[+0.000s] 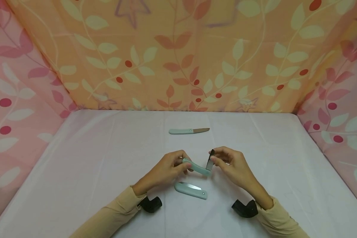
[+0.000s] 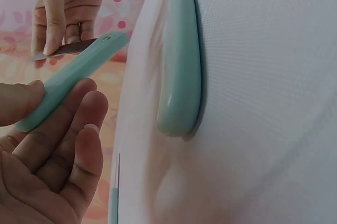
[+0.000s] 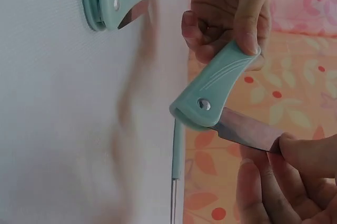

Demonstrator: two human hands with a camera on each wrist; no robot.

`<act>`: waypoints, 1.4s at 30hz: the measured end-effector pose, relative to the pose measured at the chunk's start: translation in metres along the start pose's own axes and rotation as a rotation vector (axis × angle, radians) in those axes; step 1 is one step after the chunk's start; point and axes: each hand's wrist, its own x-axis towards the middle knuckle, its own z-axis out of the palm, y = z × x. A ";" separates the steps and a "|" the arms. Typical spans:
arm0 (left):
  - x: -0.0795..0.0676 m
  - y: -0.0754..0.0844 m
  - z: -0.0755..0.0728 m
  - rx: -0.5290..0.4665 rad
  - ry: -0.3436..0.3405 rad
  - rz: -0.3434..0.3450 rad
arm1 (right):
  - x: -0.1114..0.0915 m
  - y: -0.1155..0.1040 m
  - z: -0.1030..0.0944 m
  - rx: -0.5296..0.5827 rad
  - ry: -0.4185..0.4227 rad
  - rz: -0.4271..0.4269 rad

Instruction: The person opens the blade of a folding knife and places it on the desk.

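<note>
A mint-green folding knife (image 1: 198, 168) is held between both hands above the table, its blade swung partway out at an angle to the handle. My left hand (image 1: 169, 167) pinches the rear end of the handle between thumb and fingers. With thumb and fingertips, my right hand (image 1: 233, 165) pinches the blade (image 3: 247, 129) near its tip. A round metal pivot (image 3: 204, 104) shows at the handle's front end. Below the hands lies a second green folding knife (image 1: 190, 191), its blade folded mostly into the handle. Farther back, a third knife (image 1: 181, 131) lies with its blade fully out.
A white cloth covers the table (image 1: 107, 148). Patterned fabric walls (image 1: 178, 66) stand at the back and on both sides. Black wrist-worn devices (image 1: 151, 204) sit at both cuffs, near the second knife's level.
</note>
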 end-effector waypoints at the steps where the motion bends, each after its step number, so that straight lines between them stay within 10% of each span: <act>1: 0.001 -0.005 0.000 0.001 0.008 0.005 | 0.000 0.000 -0.001 0.013 0.002 0.008; 27: 0.012 -0.031 -0.011 -0.195 0.123 0.089 | 0.013 0.022 -0.021 0.277 -0.081 0.121; 42: 0.014 -0.027 -0.014 -0.308 0.211 0.122 | 0.015 0.033 -0.026 0.214 -0.136 0.143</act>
